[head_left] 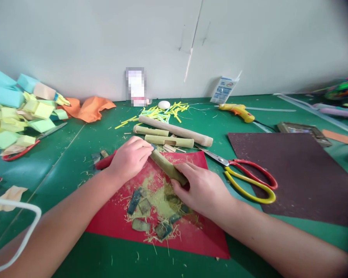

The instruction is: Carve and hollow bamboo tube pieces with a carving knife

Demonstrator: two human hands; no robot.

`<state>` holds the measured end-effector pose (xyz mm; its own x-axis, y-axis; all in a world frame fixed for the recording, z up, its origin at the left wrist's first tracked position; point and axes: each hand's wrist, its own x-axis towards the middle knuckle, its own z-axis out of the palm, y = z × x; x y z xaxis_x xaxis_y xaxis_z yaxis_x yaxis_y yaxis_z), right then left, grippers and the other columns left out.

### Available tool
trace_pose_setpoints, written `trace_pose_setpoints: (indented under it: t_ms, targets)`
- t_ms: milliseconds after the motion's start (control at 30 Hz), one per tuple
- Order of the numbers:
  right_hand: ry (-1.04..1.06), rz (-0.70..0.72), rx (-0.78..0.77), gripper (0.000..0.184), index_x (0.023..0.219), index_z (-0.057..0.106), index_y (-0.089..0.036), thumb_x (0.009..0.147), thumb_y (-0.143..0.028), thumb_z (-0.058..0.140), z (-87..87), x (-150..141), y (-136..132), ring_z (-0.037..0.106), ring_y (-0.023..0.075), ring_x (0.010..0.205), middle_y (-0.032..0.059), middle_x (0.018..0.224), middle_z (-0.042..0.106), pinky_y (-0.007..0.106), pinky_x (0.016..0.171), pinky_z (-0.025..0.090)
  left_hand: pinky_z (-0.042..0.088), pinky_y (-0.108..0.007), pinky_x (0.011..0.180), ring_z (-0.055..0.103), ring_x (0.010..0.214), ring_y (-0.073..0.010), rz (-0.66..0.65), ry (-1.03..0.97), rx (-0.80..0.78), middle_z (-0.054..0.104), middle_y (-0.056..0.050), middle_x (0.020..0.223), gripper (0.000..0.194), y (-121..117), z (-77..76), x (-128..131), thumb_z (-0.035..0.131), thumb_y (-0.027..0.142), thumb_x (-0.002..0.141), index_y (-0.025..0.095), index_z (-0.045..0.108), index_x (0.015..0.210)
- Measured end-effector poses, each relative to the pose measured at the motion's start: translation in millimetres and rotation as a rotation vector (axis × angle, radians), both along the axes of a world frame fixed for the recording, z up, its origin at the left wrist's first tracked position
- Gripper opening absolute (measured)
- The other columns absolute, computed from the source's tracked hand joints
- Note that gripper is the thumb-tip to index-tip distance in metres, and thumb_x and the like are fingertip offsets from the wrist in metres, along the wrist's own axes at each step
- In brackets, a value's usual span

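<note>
My right hand is wrapped around the near end of a pale green bamboo tube, which slants over a red sheet. At the tube's far end, my left hand is closed, pinching a small dark piece that looks like sandpaper against the bamboo. My left fingers hide most of that piece. Below the tube, several dark worn scraps lie among pale dust and fine shavings on the sheet. A red handle sticks out beside my left wrist.
Further back lie two cut bamboo pieces and a longer stick. Scissors rest open at right, partly over a dark brown sheet. A yellow glue gun is behind them. Folded paper piles up at left.
</note>
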<state>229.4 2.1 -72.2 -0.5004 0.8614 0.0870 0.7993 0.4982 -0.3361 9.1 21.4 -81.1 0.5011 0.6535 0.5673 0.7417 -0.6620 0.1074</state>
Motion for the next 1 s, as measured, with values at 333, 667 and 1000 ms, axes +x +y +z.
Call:
trace_pose_setpoints:
  t_ms: [333,667,1000]
  targets:
    - [-0.003,0.008,0.019,0.015,0.084,0.055,-0.019,0.082,-0.032,0.048,0.8,-1,-1,0.055,0.0142,0.064,0.0018,0.080,0.064,0.026,0.053,0.025,0.049,-0.038,0.085,0.054,0.093,-0.0206,0.029,0.021,0.036,0.067,-0.008,0.093,0.018,-2,2.2,2,0.049,0.014,0.090,0.014,0.067,0.094]
    - [0.006,-0.005,0.002,0.015,0.084,0.055,-0.020,0.082,-0.033,0.048,-0.2,0,0,0.054,0.0136,0.062,0.0008,0.079,0.064,0.026,0.052,0.025,0.050,-0.035,0.083,0.057,0.093,-0.0196,0.146,0.018,-0.033,0.064,-0.009,0.100,0.022,4,-0.1,-12,0.053,0.022,0.090,0.016,0.069,0.105]
    - [0.002,-0.005,-0.003,0.015,0.085,0.055,-0.020,0.082,-0.033,0.049,-0.5,1,0,0.055,0.0138,0.062,0.0012,0.079,0.064,0.026,0.052,0.024,0.052,-0.030,0.078,0.065,0.084,-0.0174,0.177,-0.124,-0.171,0.069,-0.007,0.095,0.026,-2,-3.6,-11,0.056,0.029,0.089,0.018,0.067,0.108]
